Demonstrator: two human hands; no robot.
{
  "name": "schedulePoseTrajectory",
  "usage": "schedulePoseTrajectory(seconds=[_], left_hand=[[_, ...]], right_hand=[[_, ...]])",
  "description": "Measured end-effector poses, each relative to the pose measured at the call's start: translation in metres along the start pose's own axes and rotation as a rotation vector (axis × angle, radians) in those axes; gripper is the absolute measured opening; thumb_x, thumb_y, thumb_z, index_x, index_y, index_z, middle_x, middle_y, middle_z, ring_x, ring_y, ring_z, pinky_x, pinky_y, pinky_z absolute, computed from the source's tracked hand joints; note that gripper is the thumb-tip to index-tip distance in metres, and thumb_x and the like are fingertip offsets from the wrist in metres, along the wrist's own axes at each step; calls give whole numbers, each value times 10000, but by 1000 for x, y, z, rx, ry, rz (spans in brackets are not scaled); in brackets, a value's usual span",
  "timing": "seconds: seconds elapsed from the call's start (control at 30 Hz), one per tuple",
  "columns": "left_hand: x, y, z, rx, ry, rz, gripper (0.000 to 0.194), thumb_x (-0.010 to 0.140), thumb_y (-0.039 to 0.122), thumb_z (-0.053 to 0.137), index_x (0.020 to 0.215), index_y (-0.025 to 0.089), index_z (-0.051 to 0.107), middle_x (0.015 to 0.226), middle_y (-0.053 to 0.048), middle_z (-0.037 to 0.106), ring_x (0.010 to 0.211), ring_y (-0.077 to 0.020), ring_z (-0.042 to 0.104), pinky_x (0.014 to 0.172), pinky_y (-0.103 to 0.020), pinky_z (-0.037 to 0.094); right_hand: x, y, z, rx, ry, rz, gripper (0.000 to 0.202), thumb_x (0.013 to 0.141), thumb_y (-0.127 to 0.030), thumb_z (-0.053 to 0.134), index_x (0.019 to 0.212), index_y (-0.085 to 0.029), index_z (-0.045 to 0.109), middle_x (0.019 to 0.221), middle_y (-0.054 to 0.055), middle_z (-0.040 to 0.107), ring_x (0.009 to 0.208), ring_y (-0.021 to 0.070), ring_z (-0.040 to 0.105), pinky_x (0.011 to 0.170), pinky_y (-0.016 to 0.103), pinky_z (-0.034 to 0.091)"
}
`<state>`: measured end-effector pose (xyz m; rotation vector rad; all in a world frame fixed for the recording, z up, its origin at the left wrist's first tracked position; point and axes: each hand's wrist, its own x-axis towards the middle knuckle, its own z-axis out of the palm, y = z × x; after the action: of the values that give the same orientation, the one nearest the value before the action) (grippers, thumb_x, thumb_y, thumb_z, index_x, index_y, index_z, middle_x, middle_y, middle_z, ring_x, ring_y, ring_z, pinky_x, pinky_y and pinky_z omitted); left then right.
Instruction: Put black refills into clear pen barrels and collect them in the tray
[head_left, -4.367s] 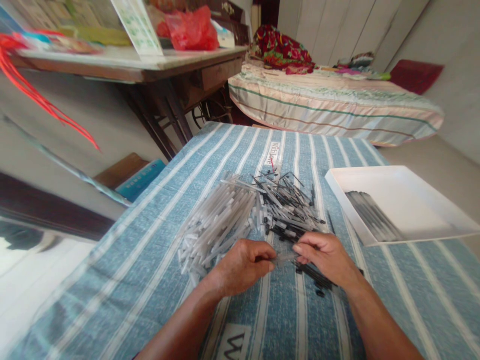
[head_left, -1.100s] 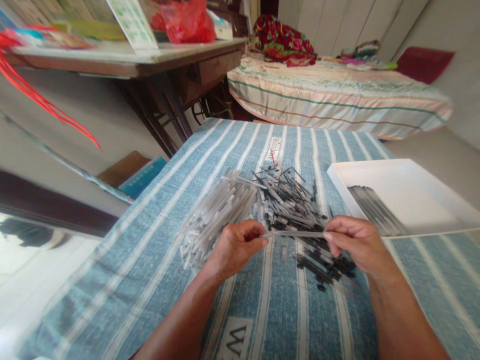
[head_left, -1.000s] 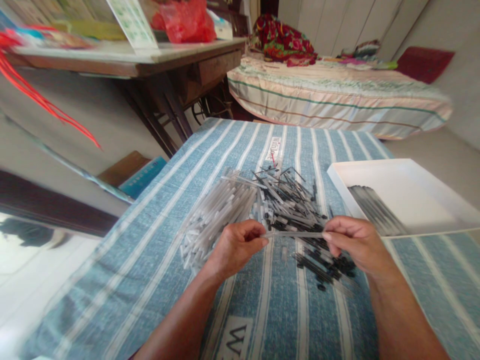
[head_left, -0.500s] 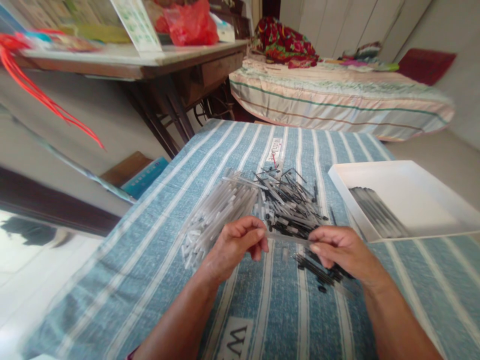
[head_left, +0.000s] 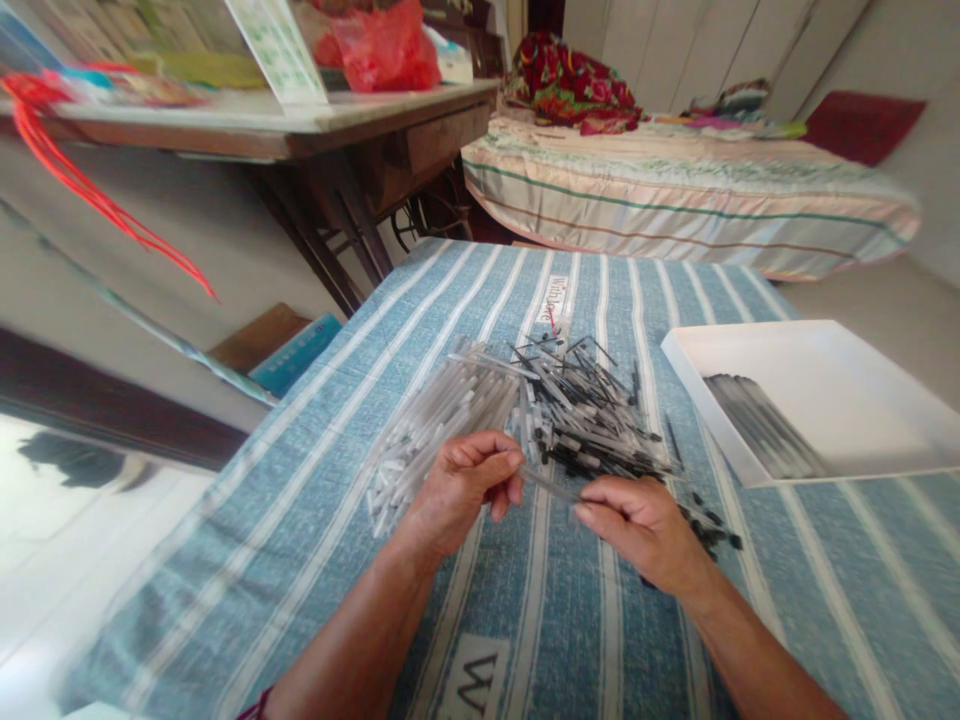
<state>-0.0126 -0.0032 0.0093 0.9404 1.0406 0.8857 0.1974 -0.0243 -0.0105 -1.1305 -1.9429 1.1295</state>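
Presently I log: left hand (head_left: 466, 487), right hand (head_left: 641, 530) pinching clear tube (head_left: 549, 484); white box (head_left: 862, 395) part-filled; pale pile (head_left: 442, 415), dark pile (head_left: 592, 405) outside it.

On the worktop (head_left: 330, 440), tubes (head_left: 442, 410) lie left of rods (head_left: 592, 415), the piles touching; right of both, a tray (head_left: 870, 400) holds sticks (head_left: 765, 425) along its left side. Behind stands a bed (head_left: 675, 190); behind-left, a desk (head_left: 439, 143) bears a plastic bag (head_left: 386, 50).
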Motion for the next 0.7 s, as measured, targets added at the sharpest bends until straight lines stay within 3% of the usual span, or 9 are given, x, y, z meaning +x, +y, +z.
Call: schedulePoseTrajectory(seconds=[0.37,0.53,0.7], left_hand=[[2,-5,5,1,13,15,205,775,307,611,695,126,555,515,11,610,342,-56,468,371,-163,340],[7,-5,12,-97,57,4,208,751,318,644,705,137,551,543,16,616,367,-56,472,389,-166,342],[8,-1,17,-229,59,-56,241,690,328,707,739,148,555,564,28,610,388,-50,452,410,-167,349]], right_hand=[[2,1,0,19,47,21,237,832,-309,525,651,-167,582,524,-46,449,507,88,431,502,207,325],[8,6,-4,431,134,191,179,753,-330,631,808,-161,615,457,-70,494,359,66,408,374,179,296],[16,9,-3,919,320,82,303,628,-357,751,818,-162,617,573,11,669,442,130,569,459,247,454]])
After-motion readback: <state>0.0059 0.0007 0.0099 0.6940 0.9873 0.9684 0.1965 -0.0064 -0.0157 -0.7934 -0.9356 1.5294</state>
